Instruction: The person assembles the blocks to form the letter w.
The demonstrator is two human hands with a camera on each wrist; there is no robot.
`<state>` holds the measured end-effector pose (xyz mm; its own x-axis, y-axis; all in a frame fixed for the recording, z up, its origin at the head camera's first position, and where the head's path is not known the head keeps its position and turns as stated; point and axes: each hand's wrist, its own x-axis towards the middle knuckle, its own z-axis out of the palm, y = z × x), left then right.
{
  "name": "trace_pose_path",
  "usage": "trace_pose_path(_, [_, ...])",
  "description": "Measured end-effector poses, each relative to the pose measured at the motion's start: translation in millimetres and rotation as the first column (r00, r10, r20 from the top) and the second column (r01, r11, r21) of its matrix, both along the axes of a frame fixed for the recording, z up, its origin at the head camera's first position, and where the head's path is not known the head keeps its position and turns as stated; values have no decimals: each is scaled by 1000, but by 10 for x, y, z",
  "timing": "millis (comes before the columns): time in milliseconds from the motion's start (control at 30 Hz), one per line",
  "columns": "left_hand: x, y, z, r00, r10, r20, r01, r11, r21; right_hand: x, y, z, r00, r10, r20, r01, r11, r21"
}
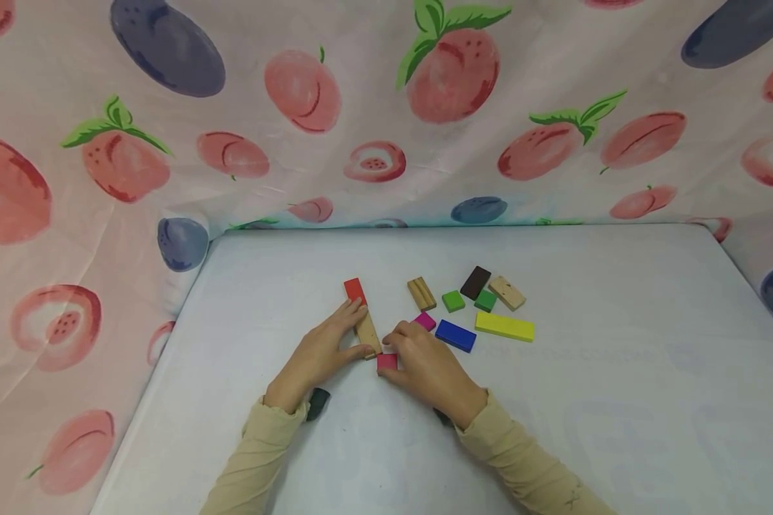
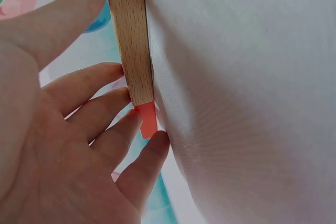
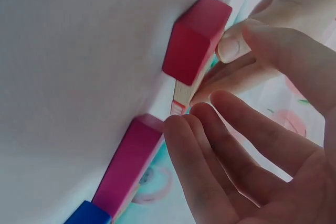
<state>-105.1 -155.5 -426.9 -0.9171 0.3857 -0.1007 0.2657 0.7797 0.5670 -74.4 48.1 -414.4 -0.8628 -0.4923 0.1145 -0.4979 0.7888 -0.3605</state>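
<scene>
My left hand [image 1: 318,354] lies along a plain wooden block [image 1: 367,332]. Its thumb and fingertips touch one side, and a red block [image 1: 355,290] continues the line at the far end. In the left wrist view the fingers [image 2: 102,98] are only slightly bent beside the wood. A pinkish-red block [image 1: 387,363] sits by the wooden block's near end. Over it is my right hand [image 1: 434,365], its thumb beside the block and its fingers [image 3: 184,145] loosely bent, holding nothing. A magenta block [image 1: 426,321] lies just beyond the right fingers, partly hidden in the head view.
Right of the hands lie a blue block [image 1: 455,335], a yellow block [image 1: 504,327], two green blocks [image 1: 453,301], a dark brown block [image 1: 475,282], a pale wooden block [image 1: 507,292] and a grooved wooden block [image 1: 421,293]. A fruit-patterned cloth [image 1: 373,93] hangs behind the white table [image 1: 605,400].
</scene>
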Motion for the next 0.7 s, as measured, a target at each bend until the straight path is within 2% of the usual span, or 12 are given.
trace_pose_path(200, [4,2,5,1000,-4,-4,4,1000,-3,-36,55,37,1000,-27,-11,26,999,-47])
trace_pose_path(367, [13,-3,18,1000,-11,-11,11,1000,0,-68,100,56,999,-53,15,53,997,-58])
trace_pose_path(700, [34,52,79,995,-40,-95,41,999,0,-122,153,100,992,-112,57,115,993,-39])
